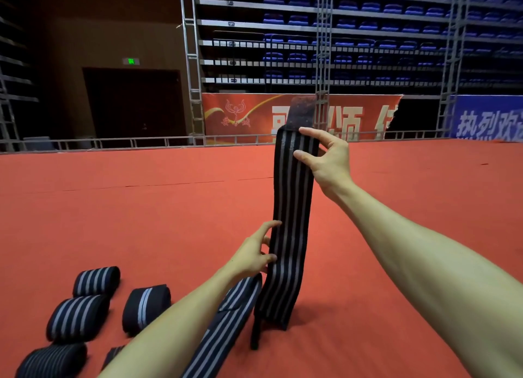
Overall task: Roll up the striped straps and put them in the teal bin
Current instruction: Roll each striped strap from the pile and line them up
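Striped strap (293, 208), black with grey lines, stands near-vertical at centre frame, unrolled. Its lower end meets the red carpet (141, 222) and buckles there, with a narrow black tail lying just beside it. A dark fastening tab (302, 111) projects above the top end.

Right hand (325, 159): pinches the strap near its top, thumb on the facing side, index finger over the upper edge.

Left hand (254, 253): holds the strap's left edge at about mid-height, thumb and fingertips closed on the fabric; the far-side fingers are hidden.

Second unrolled strap (226, 321) lies flat on the carpet, passing under the left forearm, just beside the held strap's base.

Four rolled straps lie at lower left, near one another: (96, 281), (77, 317), (145, 308), (52, 360).

Background: red banner (254, 114), tiers of blue seats (368, 9), a dark door (133, 106).
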A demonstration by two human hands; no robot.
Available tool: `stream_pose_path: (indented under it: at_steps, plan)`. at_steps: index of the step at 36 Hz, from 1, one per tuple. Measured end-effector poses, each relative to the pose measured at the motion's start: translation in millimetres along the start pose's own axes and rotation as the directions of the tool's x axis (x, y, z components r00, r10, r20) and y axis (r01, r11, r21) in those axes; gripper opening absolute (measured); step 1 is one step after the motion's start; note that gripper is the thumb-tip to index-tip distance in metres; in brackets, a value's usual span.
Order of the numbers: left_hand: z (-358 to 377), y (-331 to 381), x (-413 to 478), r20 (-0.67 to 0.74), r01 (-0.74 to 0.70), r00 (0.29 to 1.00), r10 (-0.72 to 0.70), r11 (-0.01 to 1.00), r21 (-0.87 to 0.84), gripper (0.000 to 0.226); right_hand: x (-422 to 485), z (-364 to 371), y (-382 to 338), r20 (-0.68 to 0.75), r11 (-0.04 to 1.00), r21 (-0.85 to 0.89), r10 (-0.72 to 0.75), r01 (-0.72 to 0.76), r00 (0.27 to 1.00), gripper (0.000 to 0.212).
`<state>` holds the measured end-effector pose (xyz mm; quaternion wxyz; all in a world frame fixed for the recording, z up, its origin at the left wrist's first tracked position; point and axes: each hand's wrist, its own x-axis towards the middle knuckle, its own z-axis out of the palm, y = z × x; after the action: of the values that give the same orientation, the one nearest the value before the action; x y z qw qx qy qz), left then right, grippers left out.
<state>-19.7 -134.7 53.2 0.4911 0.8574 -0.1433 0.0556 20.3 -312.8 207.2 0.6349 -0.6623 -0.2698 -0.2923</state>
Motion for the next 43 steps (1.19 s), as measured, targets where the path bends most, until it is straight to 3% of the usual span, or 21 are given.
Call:
stream_pose_path:
  at_steps: [4,12,18,22,33,38,43]
  plan:
    - [7,-3,4,-0.021,0.047,0.999,-0.05,0.994,-0.101,0.052,1,-1,4,-0.007,1.0,0.013,-0.004,0.004,1.0,0.048]
    - [38,-2,12,0.057,0.147,0.989,-0.136,0.921,-0.36,0.049,5,-5,15,-0.027,1.0,0.001,-0.004,0.004,1.0,0.046]
    - [59,-36,18,0.039,0.168,0.986,-0.164,0.966,-0.195,0.052,-15,-9,42,0.016,0.998,-0.036,0.048,-0.048,0.999,0.047]
    - [68,-65,25,-0.017,0.163,0.987,-0.162,0.986,0.027,0.061,-35,-8,71,0.046,0.995,-0.054,0.087,-0.084,0.995,0.046]
    - [75,-112,33,0.089,0.114,0.985,-0.148,0.945,0.307,0.07,-69,-2,133,0.051,0.981,-0.038,0.19,-0.188,0.98,0.048]
    - [64,-119,33,0.06,0.051,0.994,-0.086,0.899,0.435,0.057,-79,4,139,0.053,0.978,-0.039,0.205,-0.203,0.977,0.046]
    - [29,-111,28,0.0,0.047,0.999,-0.053,0.896,0.442,0.035,-88,7,139,0.067,0.978,-0.048,0.208,-0.205,0.976,0.046]
